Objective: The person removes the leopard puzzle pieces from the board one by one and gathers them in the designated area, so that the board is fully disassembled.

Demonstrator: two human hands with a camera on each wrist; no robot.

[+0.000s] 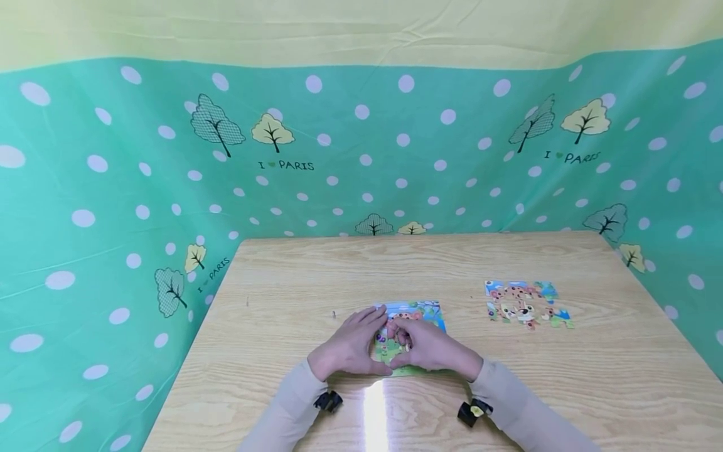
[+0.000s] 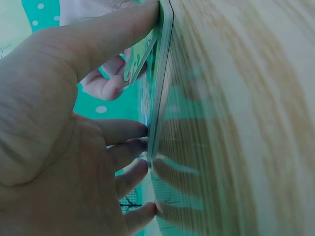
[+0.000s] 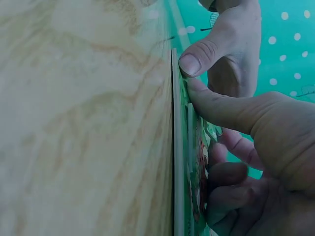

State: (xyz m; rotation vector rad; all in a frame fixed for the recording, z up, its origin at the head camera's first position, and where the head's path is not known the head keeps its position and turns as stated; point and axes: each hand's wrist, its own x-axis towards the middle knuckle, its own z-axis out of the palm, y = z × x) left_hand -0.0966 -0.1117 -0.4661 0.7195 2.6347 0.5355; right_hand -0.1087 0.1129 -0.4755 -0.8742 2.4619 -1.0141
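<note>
A picture puzzle board [image 1: 415, 371] lies on the table between both hands, its green lower part and blue upper part showing. My left hand [image 1: 353, 342] rests along its left side, the thumb [image 2: 113, 37] extended onto the near edge and the other fingertips touching the side edge. Over the board's right half, my right hand [image 1: 432, 346] has its fingers curled. A thin green puzzle piece [image 2: 139, 63] stands tilted off the board at those fingers, apparently pinched by them. In the right wrist view both thumb tips come close together at the near edge. The hands cover much of the picture.
To the right lies a loose group of partly joined puzzle pieces [image 1: 516, 304] with an animal face. The wooden table [image 1: 294, 270] meets a green dotted curtain [image 1: 339, 144] at the back and sides. A small dark speck [image 1: 334, 314] sits left of the board.
</note>
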